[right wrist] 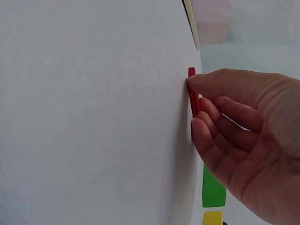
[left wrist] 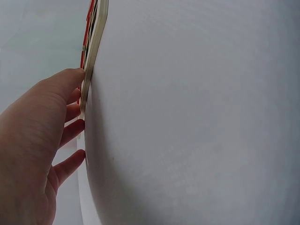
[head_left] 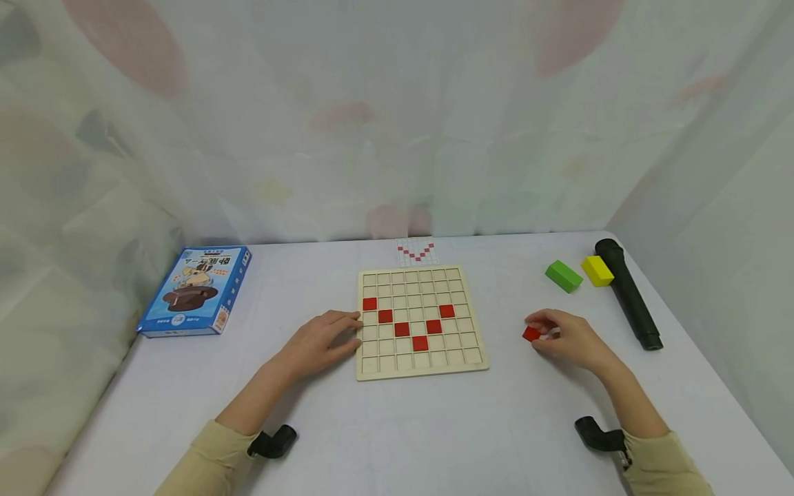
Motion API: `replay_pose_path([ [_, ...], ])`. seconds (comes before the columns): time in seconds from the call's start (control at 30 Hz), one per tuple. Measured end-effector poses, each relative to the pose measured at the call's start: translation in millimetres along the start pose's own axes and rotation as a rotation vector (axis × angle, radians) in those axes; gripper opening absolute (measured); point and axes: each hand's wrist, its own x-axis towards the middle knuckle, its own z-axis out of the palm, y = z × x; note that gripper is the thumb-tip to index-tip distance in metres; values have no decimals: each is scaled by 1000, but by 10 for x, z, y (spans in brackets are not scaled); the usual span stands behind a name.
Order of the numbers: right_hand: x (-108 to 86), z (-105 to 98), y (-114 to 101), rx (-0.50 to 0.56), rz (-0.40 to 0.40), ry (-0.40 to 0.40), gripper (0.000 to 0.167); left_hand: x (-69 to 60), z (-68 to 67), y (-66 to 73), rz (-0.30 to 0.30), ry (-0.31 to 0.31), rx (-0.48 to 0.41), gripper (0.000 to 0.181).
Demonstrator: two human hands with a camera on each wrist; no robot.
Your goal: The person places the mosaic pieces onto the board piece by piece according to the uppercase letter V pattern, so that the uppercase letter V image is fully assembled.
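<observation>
A pale wooden grid board (head_left: 422, 372) lies mid-table, with several red square tiles (head_left: 402, 329) set in its cells in a V shape. My left hand (head_left: 322, 342) rests at the board's left edge, fingertips touching it, as the left wrist view shows from the side. To the right of the board, my right hand (head_left: 571, 337) pinches a red tile (right wrist: 193, 93) between thumb and fingers, at or just above the tabletop. Behind the board lies a small pattern card (head_left: 417, 252) with red squares in a similar V.
A green block (head_left: 564, 276) and a yellow block (head_left: 597, 271) stand at the back right, beyond my right hand. Beside them lies a long black cylindrical object (head_left: 629, 296). On the left is a blue picture box (head_left: 195, 291). Curtain-like cloth hangs behind the table.
</observation>
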Motion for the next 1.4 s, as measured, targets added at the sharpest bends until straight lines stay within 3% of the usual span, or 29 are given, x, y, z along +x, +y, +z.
replay_pose_path([
  [0.47,140,81,-83,72,58,-8,39,1,-6,7,-1,-3,0,33],
  [0.87,400,224,-238,146,62,4,42,-5,-13,5,0,-4,2,33],
  [1.13,592,327,-355,168,45,6,42,-10,-10,3,-7,-14,4,33],
  [1.4,808,423,-445,142,-40,18,42,-3,-15,10,-10,-12,-5,34],
])
